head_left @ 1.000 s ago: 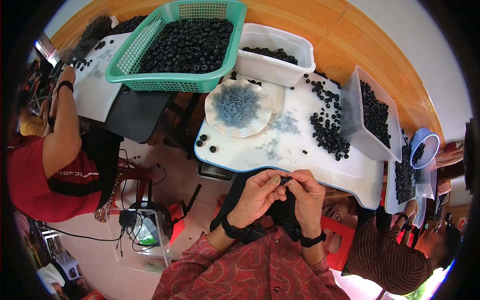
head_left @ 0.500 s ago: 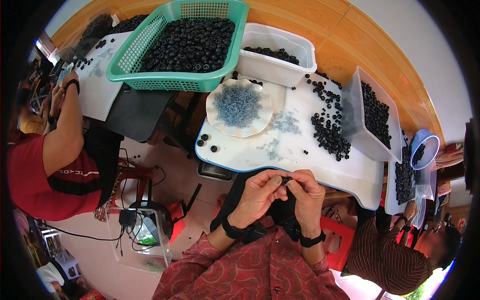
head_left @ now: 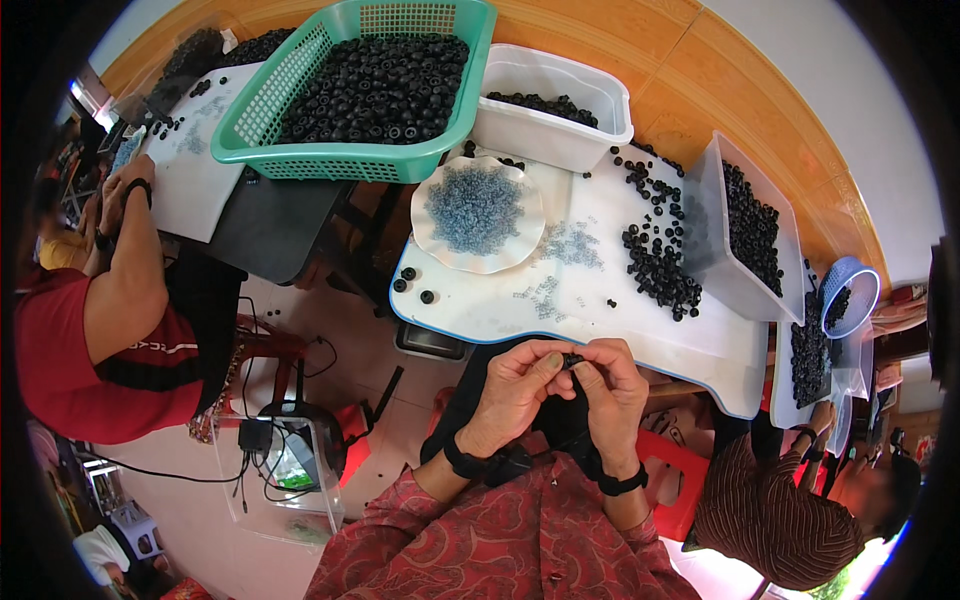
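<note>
Between my two hands, just off the near edge of the white table (head_left: 480, 308), is a small black round part (head_left: 571, 361). My left hand (head_left: 520, 392) pinches it from one side with thumb and forefinger. Fingertips of my right hand (head_left: 612, 395) close on its other side, so much of the part is covered. Beyond my hands, a white scalloped plate (head_left: 428, 242) holds a heap of small clear bluish pieces (head_left: 473, 208). More of these clear pieces (head_left: 570, 247) lie scattered beside the plate. Loose black parts (head_left: 660, 270) are spread over the table's right side.
A green basket (head_left: 345, 168) full of black parts and a white bin (head_left: 545, 145) stand at the back. A translucent bin (head_left: 712, 245) of black parts stands at the right. One person (head_left: 120, 340) works at the left, another (head_left: 775, 510) at the right. Cables (head_left: 180, 476) hang over a clear box.
My hands stay in nearly the same place, with only a slight shift of the right fingers around the black part. The person at the left has moved their arm slightly.
</note>
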Demonstrator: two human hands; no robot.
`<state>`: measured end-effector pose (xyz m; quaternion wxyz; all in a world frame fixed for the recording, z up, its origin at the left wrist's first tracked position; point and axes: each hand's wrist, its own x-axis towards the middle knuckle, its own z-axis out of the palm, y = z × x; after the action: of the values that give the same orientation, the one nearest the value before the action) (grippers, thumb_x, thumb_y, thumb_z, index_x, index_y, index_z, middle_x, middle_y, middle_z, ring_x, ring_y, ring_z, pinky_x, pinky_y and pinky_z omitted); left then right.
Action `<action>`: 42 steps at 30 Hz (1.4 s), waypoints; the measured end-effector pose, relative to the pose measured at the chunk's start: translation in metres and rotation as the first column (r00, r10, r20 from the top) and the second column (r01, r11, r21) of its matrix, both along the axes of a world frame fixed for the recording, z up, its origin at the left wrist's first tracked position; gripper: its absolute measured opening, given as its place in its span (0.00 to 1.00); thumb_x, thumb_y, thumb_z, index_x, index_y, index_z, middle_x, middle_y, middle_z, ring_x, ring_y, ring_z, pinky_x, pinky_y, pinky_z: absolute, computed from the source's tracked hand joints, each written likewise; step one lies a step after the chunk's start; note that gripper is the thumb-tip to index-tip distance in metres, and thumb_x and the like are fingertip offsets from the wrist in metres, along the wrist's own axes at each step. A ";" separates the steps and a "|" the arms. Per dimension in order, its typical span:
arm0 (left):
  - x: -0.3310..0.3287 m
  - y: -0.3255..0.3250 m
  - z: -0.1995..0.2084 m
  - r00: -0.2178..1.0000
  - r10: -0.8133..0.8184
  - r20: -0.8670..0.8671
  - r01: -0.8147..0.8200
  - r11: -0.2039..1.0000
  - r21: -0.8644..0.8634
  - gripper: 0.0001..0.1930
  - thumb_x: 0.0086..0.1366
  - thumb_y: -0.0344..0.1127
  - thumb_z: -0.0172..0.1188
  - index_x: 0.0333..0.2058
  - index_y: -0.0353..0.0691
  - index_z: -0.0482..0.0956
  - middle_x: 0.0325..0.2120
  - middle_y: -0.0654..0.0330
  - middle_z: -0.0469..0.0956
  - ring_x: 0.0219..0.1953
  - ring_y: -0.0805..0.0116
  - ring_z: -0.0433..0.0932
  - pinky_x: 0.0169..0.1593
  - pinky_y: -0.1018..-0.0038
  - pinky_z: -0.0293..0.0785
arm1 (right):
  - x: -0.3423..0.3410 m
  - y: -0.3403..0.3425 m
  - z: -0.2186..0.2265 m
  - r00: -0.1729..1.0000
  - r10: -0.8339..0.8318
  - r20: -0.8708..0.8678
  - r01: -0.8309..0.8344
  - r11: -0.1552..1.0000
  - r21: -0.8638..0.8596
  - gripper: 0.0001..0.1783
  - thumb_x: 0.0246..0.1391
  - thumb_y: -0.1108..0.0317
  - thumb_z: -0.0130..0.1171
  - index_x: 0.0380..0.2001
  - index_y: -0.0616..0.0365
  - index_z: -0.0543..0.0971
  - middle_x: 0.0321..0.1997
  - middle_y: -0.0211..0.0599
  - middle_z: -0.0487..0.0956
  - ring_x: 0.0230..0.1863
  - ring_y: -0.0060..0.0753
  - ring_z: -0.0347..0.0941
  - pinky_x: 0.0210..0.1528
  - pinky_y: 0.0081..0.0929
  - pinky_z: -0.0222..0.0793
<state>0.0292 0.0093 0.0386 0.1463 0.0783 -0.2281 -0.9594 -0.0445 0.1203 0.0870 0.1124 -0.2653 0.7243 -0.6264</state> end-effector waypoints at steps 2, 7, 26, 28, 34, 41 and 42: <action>0.000 0.000 -0.001 1.000 0.000 0.014 0.000 1.000 -0.012 0.11 0.71 0.29 0.53 0.48 0.31 0.77 0.30 0.60 0.79 0.31 0.73 0.77 0.38 0.75 0.80 | 0.000 -0.001 0.000 1.000 0.002 -0.010 -0.002 1.000 -0.007 0.09 0.54 0.82 0.59 0.38 0.62 0.79 0.41 0.33 0.74 0.41 0.23 0.72 0.45 0.19 0.68; 0.001 0.001 -0.002 0.999 0.027 0.027 -0.026 0.999 -0.028 0.11 0.70 0.28 0.54 0.48 0.32 0.77 0.29 0.60 0.78 0.30 0.73 0.77 0.37 0.73 0.79 | 0.001 -0.002 0.001 0.997 0.005 -0.077 -0.004 1.000 0.014 0.09 0.53 0.83 0.59 0.38 0.62 0.79 0.41 0.34 0.74 0.39 0.24 0.73 0.42 0.19 0.69; 0.000 0.000 -0.005 0.996 0.087 0.008 -0.086 0.995 -0.047 0.09 0.69 0.25 0.56 0.46 0.30 0.77 0.28 0.58 0.80 0.29 0.73 0.80 0.36 0.75 0.82 | 0.002 -0.009 0.013 0.960 0.040 -0.277 -0.002 0.991 0.135 0.10 0.51 0.85 0.60 0.37 0.64 0.79 0.38 0.36 0.74 0.34 0.24 0.73 0.36 0.19 0.70; -0.001 0.001 -0.007 0.996 0.093 0.001 -0.093 0.995 -0.032 0.09 0.68 0.25 0.56 0.46 0.30 0.77 0.28 0.58 0.80 0.29 0.73 0.80 0.36 0.75 0.82 | 0.002 -0.009 0.014 0.964 0.045 -0.263 -0.007 0.990 0.144 0.10 0.51 0.85 0.60 0.37 0.64 0.79 0.38 0.36 0.74 0.33 0.24 0.73 0.36 0.19 0.70; -0.001 0.001 -0.013 0.997 0.082 -0.010 -0.082 0.997 -0.007 0.09 0.68 0.25 0.57 0.45 0.31 0.78 0.29 0.58 0.80 0.28 0.73 0.79 0.35 0.75 0.82 | -0.001 -0.006 0.010 0.974 0.054 -0.220 -0.022 0.989 0.145 0.09 0.51 0.85 0.60 0.37 0.64 0.79 0.37 0.35 0.74 0.32 0.22 0.72 0.35 0.19 0.70; -0.002 0.001 -0.018 0.996 0.090 -0.003 -0.090 0.996 0.008 0.09 0.67 0.25 0.58 0.44 0.30 0.79 0.30 0.58 0.81 0.28 0.74 0.79 0.35 0.75 0.82 | 0.001 -0.007 0.007 0.989 0.041 -0.140 -0.029 0.996 0.086 0.09 0.52 0.84 0.61 0.37 0.63 0.79 0.37 0.34 0.74 0.33 0.22 0.72 0.36 0.19 0.69; -0.001 0.000 -0.018 0.996 0.090 -0.008 -0.090 0.996 0.005 0.09 0.67 0.25 0.58 0.44 0.30 0.79 0.30 0.58 0.81 0.29 0.74 0.80 0.35 0.75 0.83 | 0.001 -0.007 0.007 0.989 0.040 -0.140 -0.028 0.996 0.089 0.09 0.52 0.85 0.61 0.37 0.63 0.79 0.37 0.34 0.74 0.33 0.22 0.72 0.36 0.18 0.69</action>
<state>0.0277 0.0096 0.0210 0.1900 0.0850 -0.2216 -0.9527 -0.0434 0.1135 0.0935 0.0826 -0.3163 0.7524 -0.5718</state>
